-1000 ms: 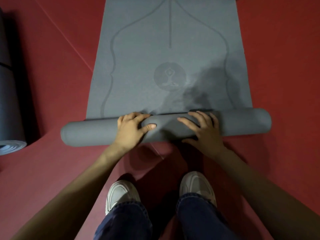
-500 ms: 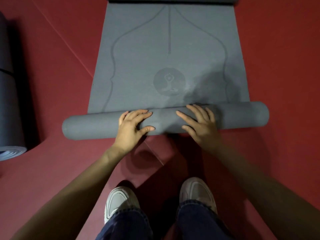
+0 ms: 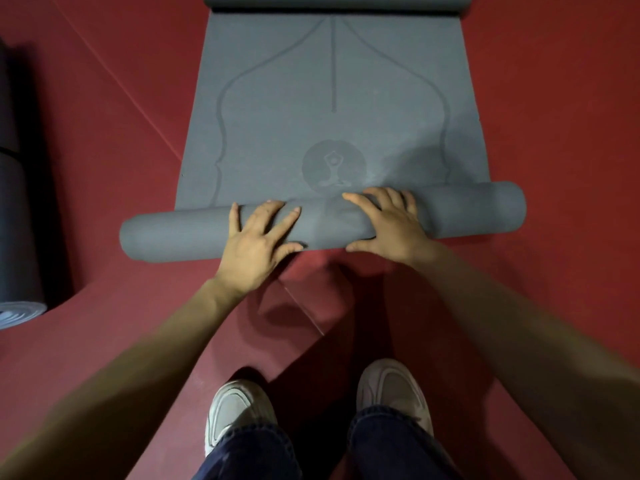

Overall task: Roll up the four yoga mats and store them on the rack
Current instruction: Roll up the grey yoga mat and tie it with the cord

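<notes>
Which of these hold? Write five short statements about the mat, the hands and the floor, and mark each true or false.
1. The left hand and the right hand rest on the rolled part of the grey mat. True.
2. The grey mat is fully rolled. False: a flat stretch with a round emblem lies beyond the roll.
3. A second rolled mat lies at the left edge. True.
4. The person is barefoot. False: white shoes show.
5. The floor is blue. False: the floor is red.

Two hands [image 3: 258, 244] [image 3: 391, 226], two shoes [image 3: 239, 414] [image 3: 391, 389], at least two mats [image 3: 329, 98] [image 3: 17, 237].
</notes>
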The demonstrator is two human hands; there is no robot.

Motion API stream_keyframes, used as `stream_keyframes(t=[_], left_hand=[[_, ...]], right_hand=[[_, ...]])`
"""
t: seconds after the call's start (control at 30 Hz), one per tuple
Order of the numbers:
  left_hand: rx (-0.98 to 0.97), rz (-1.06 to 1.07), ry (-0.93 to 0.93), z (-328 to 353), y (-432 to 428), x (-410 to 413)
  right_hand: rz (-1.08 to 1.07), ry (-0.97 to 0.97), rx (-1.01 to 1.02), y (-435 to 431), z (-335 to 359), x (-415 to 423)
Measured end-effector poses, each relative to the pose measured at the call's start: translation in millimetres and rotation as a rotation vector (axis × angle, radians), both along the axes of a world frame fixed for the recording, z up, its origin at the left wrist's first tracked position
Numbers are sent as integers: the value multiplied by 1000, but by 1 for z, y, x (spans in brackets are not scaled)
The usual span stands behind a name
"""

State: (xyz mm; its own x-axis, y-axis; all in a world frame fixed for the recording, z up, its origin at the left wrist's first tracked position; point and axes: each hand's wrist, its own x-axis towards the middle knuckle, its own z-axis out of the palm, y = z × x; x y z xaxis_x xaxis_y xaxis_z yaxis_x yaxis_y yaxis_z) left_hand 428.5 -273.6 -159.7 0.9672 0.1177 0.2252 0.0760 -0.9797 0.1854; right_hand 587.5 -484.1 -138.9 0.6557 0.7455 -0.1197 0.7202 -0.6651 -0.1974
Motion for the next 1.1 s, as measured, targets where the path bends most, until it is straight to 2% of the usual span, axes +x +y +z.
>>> stream_keyframes(t=[0.1, 0.2, 0.3, 0.57, 0.8, 0.97, 1.1], left_hand=[[30, -69, 128, 4, 15, 9], [34, -30, 254, 10, 18, 26], [24, 46, 318, 15, 19, 36], [-27, 32, 263, 19, 16, 32], [-51, -21, 156, 15, -11, -12], [-93, -15, 153, 11, -40, -61], [-101, -35, 135, 9, -59, -94]], right_hand=[[45, 79, -88, 6, 7, 13], [117, 11, -170, 10, 10, 22], [86, -45, -210, 16, 8, 21], [-15, 35, -159, 25, 17, 14], [16, 2, -99, -8, 17, -30], [52, -59, 81, -45, 5, -75], [49, 1, 1, -61, 7, -106]])
